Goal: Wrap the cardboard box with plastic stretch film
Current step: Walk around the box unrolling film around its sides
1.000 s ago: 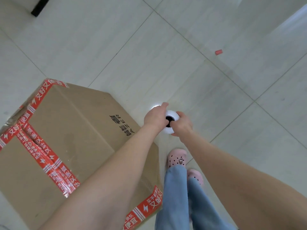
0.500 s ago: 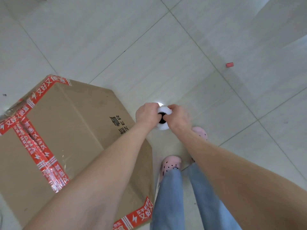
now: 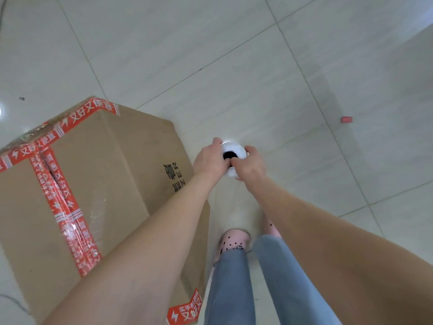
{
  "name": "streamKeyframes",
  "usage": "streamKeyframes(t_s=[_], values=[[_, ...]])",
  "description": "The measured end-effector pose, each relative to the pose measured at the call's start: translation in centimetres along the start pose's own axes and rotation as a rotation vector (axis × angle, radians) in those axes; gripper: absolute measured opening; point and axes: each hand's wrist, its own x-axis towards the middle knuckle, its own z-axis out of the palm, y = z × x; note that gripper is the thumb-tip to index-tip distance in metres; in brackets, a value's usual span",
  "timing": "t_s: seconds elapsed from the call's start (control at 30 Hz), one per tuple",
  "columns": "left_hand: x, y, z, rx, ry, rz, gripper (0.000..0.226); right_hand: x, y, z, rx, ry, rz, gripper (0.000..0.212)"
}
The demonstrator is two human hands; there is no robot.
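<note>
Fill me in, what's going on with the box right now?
A person grips the white stretch film roll with both the left hand and the right hand, its core hole facing the camera, beside the cardboard box. The box stands on the tiled floor at their left, sealed with red tape. Whether film runs from roll to box is hard to tell.

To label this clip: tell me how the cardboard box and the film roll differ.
The cardboard box is brown, flat-sided and crossed by red tape; the film roll is white and round with a dark hole. The box is far bigger than the roll. The box sits on the floor; the roll is gripped by the left hand and right hand.
</note>
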Motion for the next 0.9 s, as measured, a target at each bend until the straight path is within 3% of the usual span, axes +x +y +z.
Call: streamKeyframes(t_s=[0.07,0.33,0.57,0.67,0.8,0.9], values=[[0.8,0.7,-0.9,0.045,-0.023,0.104,0.047,0.4,-0.4,-0.2,-0.064,-0.023,-0.034,0.032],[2.7,0.3,-3.0,0.025,0.025,0.065,0.031,2.0,-3.5,0.0,-0.275,-0.038,-0.110,0.024],[3.7,-2.7,-4.9,-0.123,0.129,-0.179,0.015,2.1,-6.3,2.5,-0.259,-0.083,-0.256,0.024],[4.0,-4.1,-5.6,-0.147,0.121,-0.235,0.019,2.4,-6.6,4.2,-0.190,-0.130,-0.136,0.038],[4.0,-4.6,-6.0,-0.007,0.080,-0.191,0.026,2.2,-7.0,5.2,0.010,-0.260,0.094,0.049],[4.3,-4.6,-6.2,-0.012,0.039,-0.085,0.049,2.5,-7.3,5.3,0.054,-0.275,0.129,0.051]])
